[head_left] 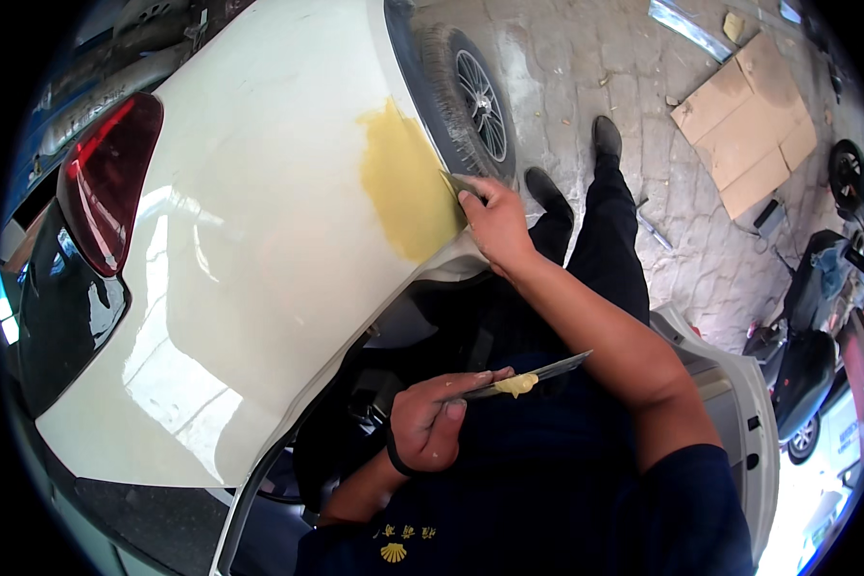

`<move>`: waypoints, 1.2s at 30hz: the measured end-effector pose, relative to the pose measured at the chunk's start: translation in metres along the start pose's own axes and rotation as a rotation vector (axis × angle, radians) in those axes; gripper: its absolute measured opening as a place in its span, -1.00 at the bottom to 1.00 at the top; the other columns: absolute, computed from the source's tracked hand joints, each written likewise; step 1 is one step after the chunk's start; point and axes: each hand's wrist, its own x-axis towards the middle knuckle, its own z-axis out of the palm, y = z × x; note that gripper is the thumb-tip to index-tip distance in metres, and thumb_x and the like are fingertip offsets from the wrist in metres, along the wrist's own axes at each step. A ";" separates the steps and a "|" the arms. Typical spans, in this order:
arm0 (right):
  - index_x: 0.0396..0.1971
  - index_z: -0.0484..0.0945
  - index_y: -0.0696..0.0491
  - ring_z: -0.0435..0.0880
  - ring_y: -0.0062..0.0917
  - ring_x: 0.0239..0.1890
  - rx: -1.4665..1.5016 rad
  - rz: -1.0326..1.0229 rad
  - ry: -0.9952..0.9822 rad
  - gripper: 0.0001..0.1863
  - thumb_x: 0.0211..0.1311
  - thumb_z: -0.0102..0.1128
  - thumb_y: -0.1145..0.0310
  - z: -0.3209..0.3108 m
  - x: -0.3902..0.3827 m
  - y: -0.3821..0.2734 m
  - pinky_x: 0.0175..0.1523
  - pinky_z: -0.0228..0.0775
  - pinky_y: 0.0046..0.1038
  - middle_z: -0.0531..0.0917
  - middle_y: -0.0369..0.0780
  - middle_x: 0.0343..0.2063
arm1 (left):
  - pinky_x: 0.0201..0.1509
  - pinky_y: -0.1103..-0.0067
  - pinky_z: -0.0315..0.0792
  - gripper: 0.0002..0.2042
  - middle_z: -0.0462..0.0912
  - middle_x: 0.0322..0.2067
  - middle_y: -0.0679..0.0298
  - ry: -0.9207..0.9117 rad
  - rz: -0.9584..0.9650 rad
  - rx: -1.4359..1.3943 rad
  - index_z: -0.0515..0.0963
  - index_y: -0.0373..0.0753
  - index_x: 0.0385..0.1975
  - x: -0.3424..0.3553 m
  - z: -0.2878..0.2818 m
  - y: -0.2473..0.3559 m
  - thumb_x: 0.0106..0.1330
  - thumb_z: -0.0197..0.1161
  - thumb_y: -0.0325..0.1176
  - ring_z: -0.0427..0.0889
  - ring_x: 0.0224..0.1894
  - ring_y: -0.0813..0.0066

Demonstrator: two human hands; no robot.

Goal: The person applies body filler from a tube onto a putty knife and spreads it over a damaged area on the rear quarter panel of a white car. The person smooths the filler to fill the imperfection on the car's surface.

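My right hand (pixel 499 226) pinches a thin putty spreader (pixel 457 183) at the edge of a yellow filler patch (pixel 400 182). The patch lies on the white car's rear side panel (pixel 259 192), beside the wheel arch. Lower down, my left hand (pixel 428 422) grips a flat putty knife (pixel 559 367) across the front of my body. A small lump of yellow filler (pixel 516 385) sits on its blade. Pale smudges show on the left thumb and fingers.
A rear wheel (pixel 475 101) stands just past the patch. The car's door (pixel 739 403) hangs open at my right side. On the paved floor lies flattened cardboard (pixel 747 125). A motorbike (pixel 811 355) is at the far right; the red tail light (pixel 111 182) is at left.
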 end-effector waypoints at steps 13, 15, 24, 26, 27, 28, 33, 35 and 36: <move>0.08 0.70 0.16 0.70 -0.14 0.05 -0.026 0.057 0.026 -0.67 0.40 0.17 0.41 -0.006 -0.002 -0.022 0.19 0.48 -0.32 0.71 -0.01 -0.06 | 0.24 0.38 0.60 -0.66 0.74 0.01 -0.25 0.037 0.018 -0.001 0.57 -0.55 0.12 -0.001 -0.010 0.004 0.51 -0.04 -0.52 0.77 0.10 0.01; 0.10 0.70 0.15 0.69 -0.14 0.03 -0.058 -0.002 0.018 -0.66 0.39 0.18 0.42 0.005 0.012 -0.016 0.17 0.49 -0.33 0.70 -0.02 -0.08 | 0.24 0.38 0.60 -0.66 0.74 0.00 -0.24 0.056 0.019 -0.020 0.57 -0.55 0.12 -0.002 -0.011 0.003 0.52 -0.05 -0.52 0.77 0.10 0.00; 0.16 0.66 0.16 0.67 -0.37 -0.04 -0.132 -0.115 -0.121 -0.66 0.45 0.19 0.44 0.017 -0.054 -0.047 0.13 0.47 -0.43 0.66 -0.14 -0.13 | 0.25 0.36 0.53 -0.70 0.68 -0.01 -0.16 0.298 0.060 -0.026 0.51 -0.63 0.07 -0.003 -0.007 -0.011 0.57 0.02 -0.48 0.70 0.03 0.18; 0.15 0.66 0.17 0.69 -0.46 -0.05 -0.034 -0.076 -0.182 -0.68 0.49 0.18 0.43 -0.009 -0.048 -0.032 0.13 0.49 -0.46 0.71 -0.20 -0.10 | 0.20 0.48 0.49 -0.75 0.68 -0.05 0.00 0.434 -0.001 -0.040 0.52 -0.57 0.04 -0.002 -0.006 -0.010 0.58 0.05 -0.48 0.64 0.00 0.37; 0.13 0.66 0.19 0.69 -0.59 -0.07 0.139 0.072 -0.138 -0.68 0.47 0.22 0.42 -0.023 -0.042 -0.036 0.08 0.54 -0.47 0.76 -0.21 -0.08 | 0.12 0.51 0.47 -0.80 0.65 -0.11 0.07 0.472 -0.029 -0.012 0.51 -0.52 -0.03 0.000 -0.008 -0.012 0.59 0.04 -0.47 0.60 -0.06 0.43; 0.16 0.62 0.23 0.68 -0.64 -0.04 0.470 0.255 -0.095 -0.67 0.49 0.19 0.46 -0.037 -0.040 -0.051 0.13 0.53 -0.53 0.76 -0.23 -0.04 | 0.04 0.54 0.45 -0.83 0.62 -0.16 0.14 0.507 -0.057 0.015 0.51 -0.47 -0.10 0.004 -0.013 -0.016 0.61 0.03 -0.47 0.55 -0.12 0.49; 0.11 0.70 0.05 0.72 -0.41 -0.04 -0.290 -0.460 -0.064 -0.56 0.26 0.13 0.65 -0.073 -0.066 -0.123 0.07 0.56 -0.44 0.70 -0.17 -0.06 | -0.16 0.61 0.37 -0.80 0.55 -0.30 0.31 0.597 -0.154 0.025 0.45 -0.32 -0.31 0.014 -0.027 -0.031 0.64 0.03 -0.45 0.42 -0.27 0.64; 0.06 0.74 -0.04 0.74 -0.29 -0.04 -0.524 -0.774 -0.146 -0.52 0.10 0.23 0.60 -0.065 -0.082 -0.133 0.10 0.60 -0.35 0.71 -0.16 -0.07 | -0.11 0.60 0.42 -0.82 0.56 -0.29 0.29 0.604 -0.169 0.019 0.47 -0.33 -0.29 0.015 -0.025 -0.031 0.63 0.04 -0.44 0.47 -0.23 0.61; 0.04 0.75 -0.06 0.74 -0.27 -0.02 -0.583 -0.886 -0.168 -0.51 0.02 0.31 0.51 -0.061 -0.086 -0.133 0.14 0.63 -0.23 0.73 -0.23 -0.07 | -0.10 0.60 0.42 -0.82 0.56 -0.30 0.29 0.611 -0.161 0.008 0.47 -0.32 -0.30 0.017 -0.021 -0.029 0.63 0.04 -0.45 0.48 -0.22 0.61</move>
